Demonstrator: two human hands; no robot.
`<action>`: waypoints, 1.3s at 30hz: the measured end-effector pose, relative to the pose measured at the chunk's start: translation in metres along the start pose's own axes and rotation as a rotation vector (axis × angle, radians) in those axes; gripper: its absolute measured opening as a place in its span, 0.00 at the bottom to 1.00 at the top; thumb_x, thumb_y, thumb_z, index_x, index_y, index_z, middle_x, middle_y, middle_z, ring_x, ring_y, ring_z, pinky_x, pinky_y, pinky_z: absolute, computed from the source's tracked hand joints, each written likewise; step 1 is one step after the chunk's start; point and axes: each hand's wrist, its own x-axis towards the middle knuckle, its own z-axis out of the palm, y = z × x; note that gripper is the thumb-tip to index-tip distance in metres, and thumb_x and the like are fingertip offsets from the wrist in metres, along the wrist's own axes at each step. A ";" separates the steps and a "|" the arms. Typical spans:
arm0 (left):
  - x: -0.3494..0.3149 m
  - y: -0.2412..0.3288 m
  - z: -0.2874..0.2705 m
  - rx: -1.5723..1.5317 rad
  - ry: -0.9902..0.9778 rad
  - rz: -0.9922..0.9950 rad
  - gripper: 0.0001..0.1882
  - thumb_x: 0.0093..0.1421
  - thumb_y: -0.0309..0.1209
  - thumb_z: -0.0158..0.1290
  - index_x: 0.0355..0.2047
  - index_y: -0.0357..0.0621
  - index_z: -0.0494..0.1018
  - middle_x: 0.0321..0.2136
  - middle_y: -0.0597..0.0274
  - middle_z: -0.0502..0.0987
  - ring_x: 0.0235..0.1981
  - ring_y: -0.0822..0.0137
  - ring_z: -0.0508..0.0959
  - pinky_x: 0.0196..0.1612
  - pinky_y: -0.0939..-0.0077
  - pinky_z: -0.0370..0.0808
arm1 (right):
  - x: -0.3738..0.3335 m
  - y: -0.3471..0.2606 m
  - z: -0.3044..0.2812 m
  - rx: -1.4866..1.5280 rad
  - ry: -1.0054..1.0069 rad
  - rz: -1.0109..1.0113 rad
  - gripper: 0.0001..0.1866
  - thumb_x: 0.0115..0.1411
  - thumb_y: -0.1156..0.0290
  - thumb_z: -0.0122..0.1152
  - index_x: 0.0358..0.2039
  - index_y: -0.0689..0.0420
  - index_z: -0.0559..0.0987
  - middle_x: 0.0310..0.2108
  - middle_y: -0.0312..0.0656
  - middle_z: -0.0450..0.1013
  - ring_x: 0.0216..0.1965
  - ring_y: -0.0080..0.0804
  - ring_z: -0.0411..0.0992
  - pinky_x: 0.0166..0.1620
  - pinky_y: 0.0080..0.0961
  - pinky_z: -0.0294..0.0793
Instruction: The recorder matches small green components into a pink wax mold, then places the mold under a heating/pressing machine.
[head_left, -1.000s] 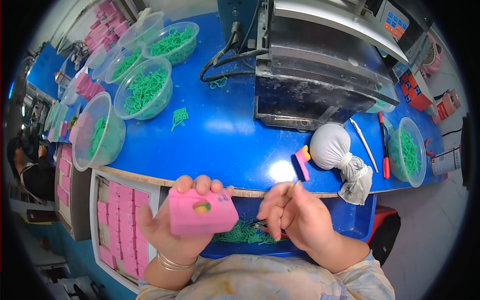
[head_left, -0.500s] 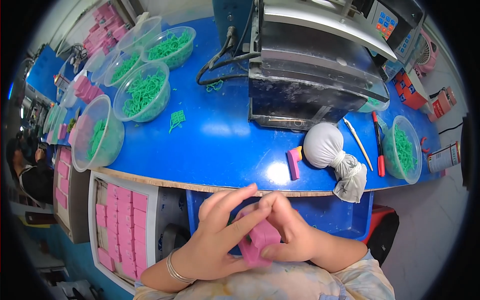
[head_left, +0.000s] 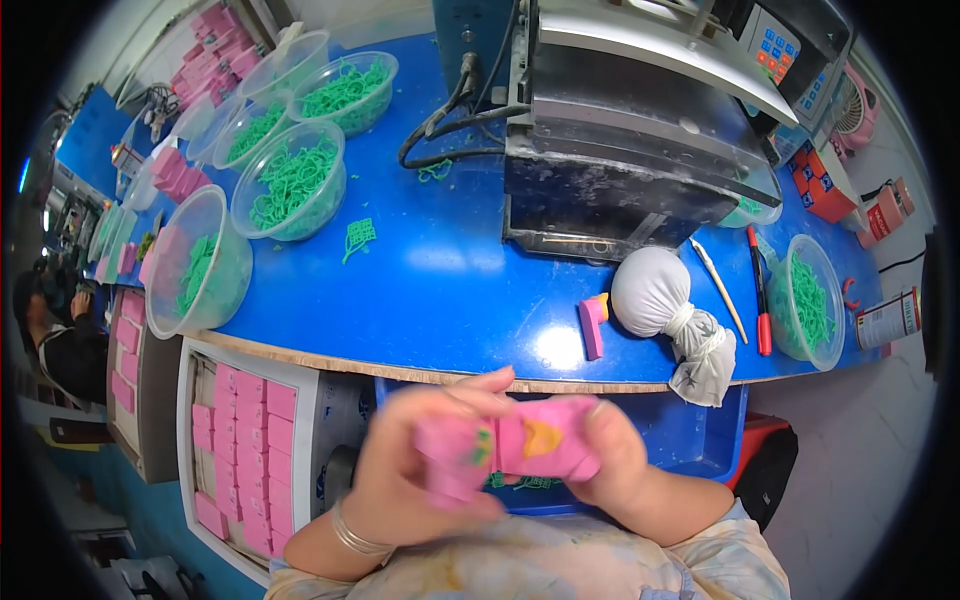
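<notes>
While left hand (head_left: 385, 485) clamps left mold piece (head_left: 450, 445) and right hand (head_left: 620, 465) clamps right mold piece (head_left: 560, 458), color shows on both

Nearest: two pink mold pieces, both nearer than the black machine (head_left: 620, 190). Fingers closed round each. Left piece has a green patch, right piece a yellow-orange one. Blurry; can't tell if pieces touch.

Progress, judged: if these are two halves, the mold is already parted, with colored material not cleared from either. Anything removed: can't tell. One small pink-and-yellow piece (head_left: 593, 328) lies loose in front of the machine, maybe a done one. Blocks in the trays look closed; handled or waiting, can't tell.

Counts, near to far:
- Blue tray (head_left: 712, 430): 1, nearer than the machine, below bench level, green strands (head_left: 525, 482) inside.
- White-framed tray (head_left: 187, 440): 1, near and left of the machine; pink blocks (head_left: 253, 440) well over a dozen, too packed for exact.
- Cloth bundle (head_left: 650, 290): 1, just in front of the machine.
- Pale stick (head_left: 720, 290): 1; red-and-black marker (head_left: 760, 300): 1; both right-front of the machine.
- Green mesh patch (head_left: 360, 237): 1, left of the machine.
- Clear bowls with green strands: 4 left of the machine (nearest bowl (head_left: 232, 295)), 1 right (head_left: 841, 330), 1 partly hidden at its right edge.
- Pink pile (head_left: 215, 45): far left of the machine, uncountable.
- Co-worker (head_left: 75, 350): 1, far left of the machine.
</notes>
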 end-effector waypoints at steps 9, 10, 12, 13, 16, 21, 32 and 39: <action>-0.001 -0.015 -0.014 -1.235 0.340 -0.132 0.34 0.52 0.61 0.46 0.50 0.50 0.61 0.36 0.55 0.70 0.36 0.59 0.70 0.40 0.59 0.66 | 0.007 0.002 0.005 -0.949 -0.176 0.080 0.08 0.56 0.69 0.55 0.25 0.61 0.73 0.16 0.39 0.65 0.20 0.21 0.64 0.24 0.21 0.61; -0.002 -0.017 -0.015 -1.388 0.257 -0.127 0.34 0.52 0.63 0.43 0.48 0.49 0.63 0.32 0.56 0.70 0.26 0.65 0.69 0.33 0.68 0.66 | 0.008 0.003 0.007 -0.949 -0.187 0.086 0.08 0.56 0.69 0.55 0.25 0.61 0.73 0.16 0.39 0.65 0.20 0.21 0.64 0.24 0.21 0.61; -0.004 -0.014 -0.009 -1.375 0.375 -0.215 0.35 0.53 0.66 0.37 0.45 0.49 0.65 0.24 0.57 0.69 0.17 0.70 0.62 0.25 0.75 0.57 | 0.009 0.004 0.011 -1.086 -0.263 0.143 0.10 0.54 0.67 0.57 0.23 0.61 0.72 0.16 0.42 0.65 0.17 0.27 0.64 0.22 0.25 0.61; -0.005 -0.016 -0.010 -1.344 0.366 -0.272 0.34 0.54 0.65 0.35 0.43 0.48 0.65 0.23 0.55 0.69 0.16 0.69 0.62 0.24 0.73 0.58 | 0.010 0.004 0.007 -1.232 -0.306 0.081 0.14 0.52 0.62 0.60 0.22 0.60 0.72 0.17 0.42 0.65 0.16 0.32 0.63 0.22 0.28 0.62; -0.006 -0.013 -0.009 -1.247 0.396 -0.385 0.32 0.56 0.63 0.30 0.38 0.47 0.67 0.21 0.50 0.70 0.14 0.67 0.64 0.22 0.69 0.61 | 0.011 -0.006 0.011 -1.431 -0.267 -0.079 0.16 0.49 0.59 0.64 0.26 0.59 0.73 0.18 0.40 0.66 0.16 0.30 0.64 0.22 0.26 0.63; -0.013 -0.012 0.006 -1.145 0.279 -0.563 0.27 0.59 0.52 0.29 0.37 0.39 0.64 0.26 0.51 0.71 0.19 0.65 0.68 0.25 0.71 0.67 | 0.014 -0.012 0.020 -1.185 -0.118 -0.568 0.20 0.43 0.64 0.69 0.35 0.58 0.73 0.20 0.39 0.66 0.19 0.30 0.66 0.22 0.23 0.65; -0.008 0.000 0.008 -1.070 0.425 -0.695 0.29 0.59 0.52 0.30 0.42 0.38 0.64 0.33 0.51 0.70 0.28 0.63 0.72 0.31 0.71 0.71 | 0.012 -0.007 0.007 -1.256 -0.354 -0.682 0.12 0.51 0.75 0.59 0.37 0.60 0.73 0.26 0.42 0.71 0.25 0.31 0.72 0.26 0.24 0.70; 0.002 0.006 0.003 -1.110 0.398 -0.761 0.33 0.59 0.57 0.24 0.39 0.39 0.63 0.24 0.47 0.72 0.10 0.64 0.65 0.16 0.72 0.63 | 0.011 0.014 0.012 -0.056 -0.105 -0.014 0.03 0.62 0.77 0.42 0.36 0.62 0.61 0.29 0.45 0.69 0.20 0.23 0.69 0.30 0.20 0.72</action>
